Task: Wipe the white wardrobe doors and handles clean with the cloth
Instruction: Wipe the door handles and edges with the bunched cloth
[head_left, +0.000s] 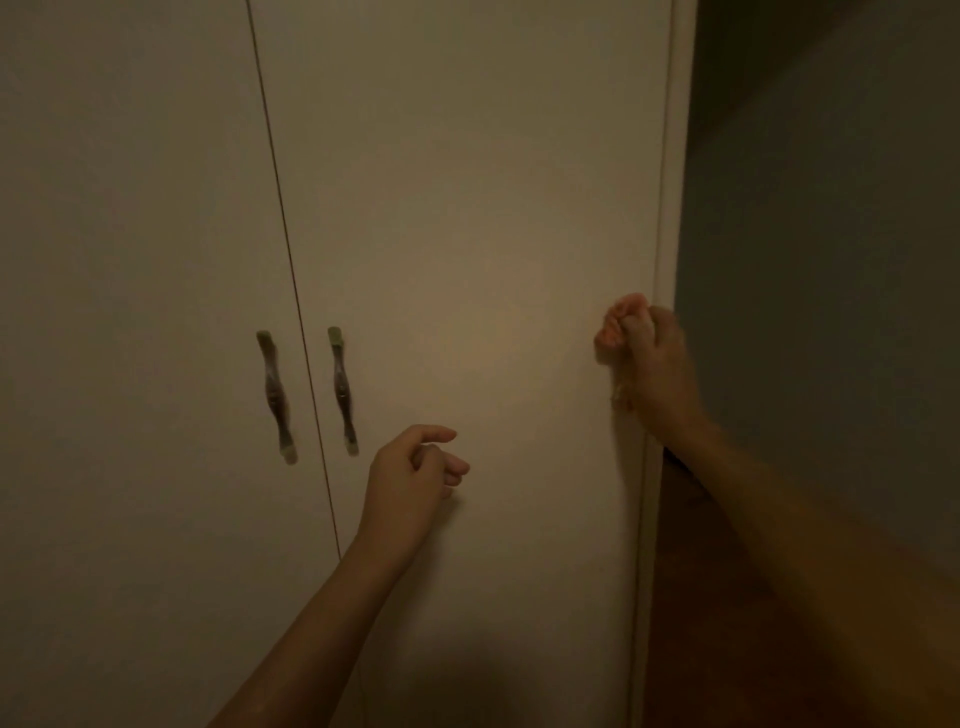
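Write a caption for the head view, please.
Right hand holds cloth at right door edge; left hand hangs empty nearby.

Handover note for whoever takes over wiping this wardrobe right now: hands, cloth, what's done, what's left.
Right hand: grips the bunched cloth against the right door, near its right edge, about handle height.
Left hand: holds nothing, fingers loosely curled, in front of the right door, lower right of the handles.
Left door, left handle, right handle: no hand or cloth on them.
Done: the dim picture does not show which areas are wiped.
Left: to be safe, treat both handles and the left door as due.
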